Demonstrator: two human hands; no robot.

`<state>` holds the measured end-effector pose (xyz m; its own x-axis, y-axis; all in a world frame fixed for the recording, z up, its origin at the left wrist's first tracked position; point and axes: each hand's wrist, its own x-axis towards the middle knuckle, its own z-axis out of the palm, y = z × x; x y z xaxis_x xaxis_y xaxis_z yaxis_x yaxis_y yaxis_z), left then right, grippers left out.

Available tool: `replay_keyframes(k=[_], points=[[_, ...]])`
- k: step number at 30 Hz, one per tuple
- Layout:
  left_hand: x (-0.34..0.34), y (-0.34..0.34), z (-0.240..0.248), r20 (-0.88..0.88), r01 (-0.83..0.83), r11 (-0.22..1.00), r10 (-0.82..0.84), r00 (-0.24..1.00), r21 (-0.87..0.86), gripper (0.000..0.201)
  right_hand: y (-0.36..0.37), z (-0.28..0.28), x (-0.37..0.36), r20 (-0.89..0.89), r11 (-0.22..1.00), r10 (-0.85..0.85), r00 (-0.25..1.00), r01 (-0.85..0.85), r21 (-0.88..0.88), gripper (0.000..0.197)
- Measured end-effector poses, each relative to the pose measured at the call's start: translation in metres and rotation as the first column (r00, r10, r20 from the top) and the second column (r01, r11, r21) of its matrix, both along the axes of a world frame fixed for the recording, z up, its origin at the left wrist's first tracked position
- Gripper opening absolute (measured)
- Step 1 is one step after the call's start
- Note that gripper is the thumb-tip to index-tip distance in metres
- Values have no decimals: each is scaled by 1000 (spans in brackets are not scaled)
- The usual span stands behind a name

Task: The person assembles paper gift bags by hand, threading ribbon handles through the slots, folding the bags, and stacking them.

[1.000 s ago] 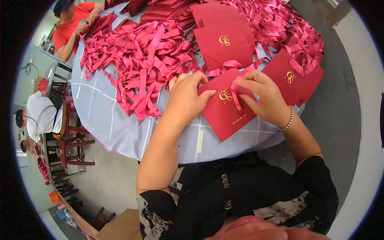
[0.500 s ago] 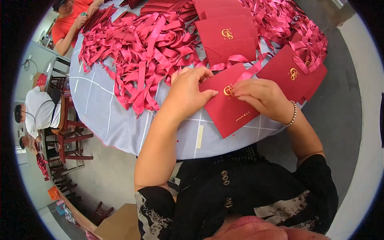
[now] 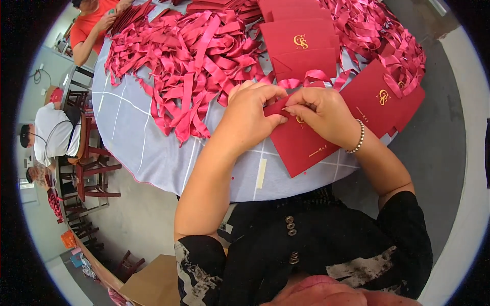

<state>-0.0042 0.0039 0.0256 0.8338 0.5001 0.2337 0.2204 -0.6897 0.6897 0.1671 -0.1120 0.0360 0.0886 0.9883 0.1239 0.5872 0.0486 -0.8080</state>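
red bag [image 3: 305, 149]: left hand [image 3: 251, 116] clamped on it; right hand [image 3: 322, 115], fingertips together; ribbon [image 3: 316, 74] beyond grip; likely threading; next needs steady edge.

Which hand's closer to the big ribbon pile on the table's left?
Left. The left hand is just beyond the ribbon pile's lower right edge; the right hand is farther right, over the red bag.

red bag [image 3: 306, 148]: matt paper | ribbons [image 3: 189, 97]: glossy satin-like cloth | tablecloth [image 3: 127, 127]: cloth
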Motion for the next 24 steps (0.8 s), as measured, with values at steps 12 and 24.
replay_keyframes(k=[12, 24], points=[[-1, -5, 1, -25, -15, 998, 16, 1000, 62, 39, 3, -11, -12, 204, 983, -49, 978, 11, 183, 5], [2, -6, 5, 41, -40, 994, 36, 999, 102, 37, 3, -21, -29, 622, 899, -213, 754, -98, 427, 12]])
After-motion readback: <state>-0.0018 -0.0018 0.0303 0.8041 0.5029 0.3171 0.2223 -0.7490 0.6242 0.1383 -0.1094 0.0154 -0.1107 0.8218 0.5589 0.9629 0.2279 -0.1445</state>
